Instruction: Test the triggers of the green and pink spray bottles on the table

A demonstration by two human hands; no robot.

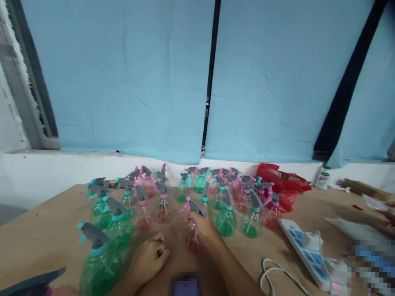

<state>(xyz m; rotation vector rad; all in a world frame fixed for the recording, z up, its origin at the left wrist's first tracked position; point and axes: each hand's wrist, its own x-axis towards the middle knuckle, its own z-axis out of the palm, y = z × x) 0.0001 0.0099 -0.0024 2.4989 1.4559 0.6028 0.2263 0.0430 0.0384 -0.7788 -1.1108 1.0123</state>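
Note:
My right hand [200, 222] is wrapped round the neck of a clear spray bottle [193, 240] that has a grey and pink trigger head and pink-red liquid inside. The bottle stands nearly upright at the middle of the table. To its left, my left hand [151, 255] rests in a loose fist on the table, and no object shows in it. Beside the left hand are green spray bottles [100, 267] with grey and turquoise heads. A pink spray bottle [143, 213] stands just beyond that hand. Another green spray bottle [226, 222] is right of my right hand.
Several more pink and green bottles stand toward the wall. At the right lie a power strip [305, 255] with plugs and a white cable [277, 267], a red plastic bag [284, 187] and a white bottle [323, 177]. A phone-like device [186, 286] is at the front edge. Another person's hand [389, 213] shows far right.

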